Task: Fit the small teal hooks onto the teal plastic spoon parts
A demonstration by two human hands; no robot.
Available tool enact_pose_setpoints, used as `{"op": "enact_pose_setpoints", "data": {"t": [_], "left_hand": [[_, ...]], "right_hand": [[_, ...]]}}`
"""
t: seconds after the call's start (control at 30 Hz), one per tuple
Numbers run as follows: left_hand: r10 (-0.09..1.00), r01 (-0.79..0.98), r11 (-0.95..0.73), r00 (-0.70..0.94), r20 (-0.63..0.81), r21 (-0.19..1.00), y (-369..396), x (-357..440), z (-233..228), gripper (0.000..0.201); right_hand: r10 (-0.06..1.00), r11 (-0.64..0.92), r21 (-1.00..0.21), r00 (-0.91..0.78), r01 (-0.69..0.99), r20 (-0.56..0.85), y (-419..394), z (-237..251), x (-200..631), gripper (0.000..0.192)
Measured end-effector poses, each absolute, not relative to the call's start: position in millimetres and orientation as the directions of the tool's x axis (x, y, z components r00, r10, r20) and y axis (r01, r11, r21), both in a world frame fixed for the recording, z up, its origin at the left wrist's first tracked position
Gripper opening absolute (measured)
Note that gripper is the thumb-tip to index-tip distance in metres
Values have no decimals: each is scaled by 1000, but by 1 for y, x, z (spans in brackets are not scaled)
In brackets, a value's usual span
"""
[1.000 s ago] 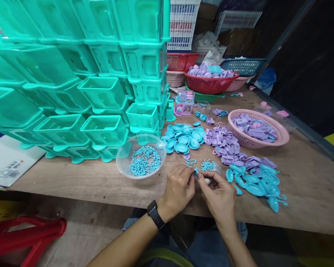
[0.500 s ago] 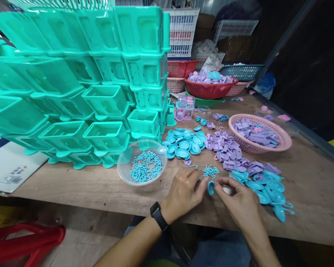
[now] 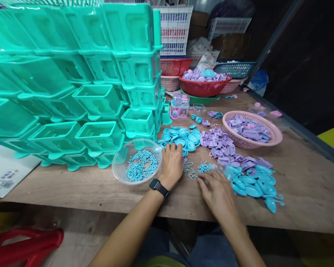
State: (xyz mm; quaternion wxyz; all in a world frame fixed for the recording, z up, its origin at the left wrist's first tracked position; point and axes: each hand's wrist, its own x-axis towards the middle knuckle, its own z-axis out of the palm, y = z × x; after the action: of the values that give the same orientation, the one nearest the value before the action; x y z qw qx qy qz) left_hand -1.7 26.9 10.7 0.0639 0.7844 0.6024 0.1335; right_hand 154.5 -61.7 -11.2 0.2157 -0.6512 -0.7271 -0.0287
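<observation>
At the frame's centre the left hand point(image 3: 172, 163), a watch point(image 3: 159, 187) on its wrist, reaches into the heap of blue oval pieces point(image 3: 180, 139), fingertips on them; whether it grasps one cannot be told. Just below and right, the right hand point(image 3: 217, 193) lies palm-down, fingers loose, over small blue hooks point(image 3: 204, 167) on the wooden table point(image 3: 72, 185), beside the clear bowl point(image 3: 137, 161).
</observation>
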Motion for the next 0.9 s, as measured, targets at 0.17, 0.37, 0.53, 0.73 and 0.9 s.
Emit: {"op": "enact_pose_setpoints", "data": {"t": [0.17, 0.37, 0.53, 0.73, 0.9], "left_hand": [[942, 906, -324, 282, 183, 272, 16, -8, -1, 17], [945, 886, -304, 234, 228, 350, 16, -6, -6, 14], [965, 914, -253, 215, 150, 318, 25, 0, -1, 15], [951, 891, -291, 230, 205, 349, 27, -1, 1, 15], [927, 750, -361, 224, 301, 554, 21, 0, 3, 15]], "right_hand": [[958, 126, -110, -92, 986, 271, -50, -20, 139, 12], [952, 213, -132, -176, 968, 249, -62, -25, 153, 13], [946, 237, -197, -180, 951, 271, -70, -28, 160, 26], [942, 198, -555, -1, 808, 335, -75, -20, 170, 24], [919, -48, -875, 365, 483, 151, -76, -15, 170, 30]]}}
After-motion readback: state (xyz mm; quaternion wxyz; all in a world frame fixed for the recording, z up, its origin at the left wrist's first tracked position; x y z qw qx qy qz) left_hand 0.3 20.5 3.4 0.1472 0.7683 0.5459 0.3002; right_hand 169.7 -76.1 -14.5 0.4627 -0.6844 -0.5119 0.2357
